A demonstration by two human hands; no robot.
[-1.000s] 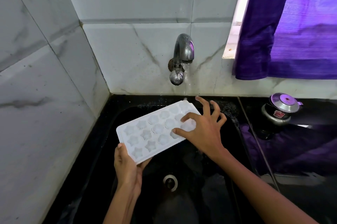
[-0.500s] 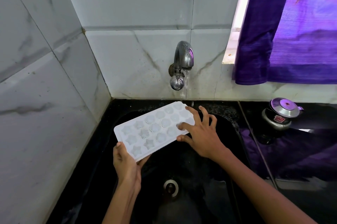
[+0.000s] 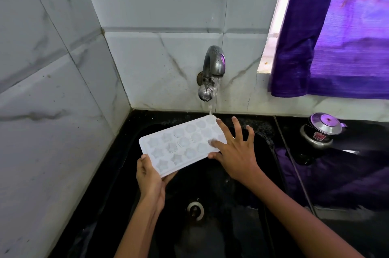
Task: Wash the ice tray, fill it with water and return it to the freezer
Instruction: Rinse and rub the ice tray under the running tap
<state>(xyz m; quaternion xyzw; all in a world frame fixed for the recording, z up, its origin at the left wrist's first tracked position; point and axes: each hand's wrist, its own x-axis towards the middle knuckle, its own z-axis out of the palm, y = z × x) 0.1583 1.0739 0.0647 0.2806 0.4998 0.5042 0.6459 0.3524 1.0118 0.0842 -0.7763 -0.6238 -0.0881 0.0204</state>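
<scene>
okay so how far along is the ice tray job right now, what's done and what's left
Done: the white ice tray is out and over the black sink, and the tap is running.
In hand: washing. The left hand grips the tray's near corner while the right hand, fingers spread, rubs the far end where the stream lands.
Left: finishing the wash, filling the moulds, and carrying it to the freezer, which is not in view.

Grey marble-veined wall tiles (image 3: 160, 1); purple curtain (image 3: 345, 32) over bright window (image 3: 275, 26); black counter (image 3: 368, 131).
</scene>
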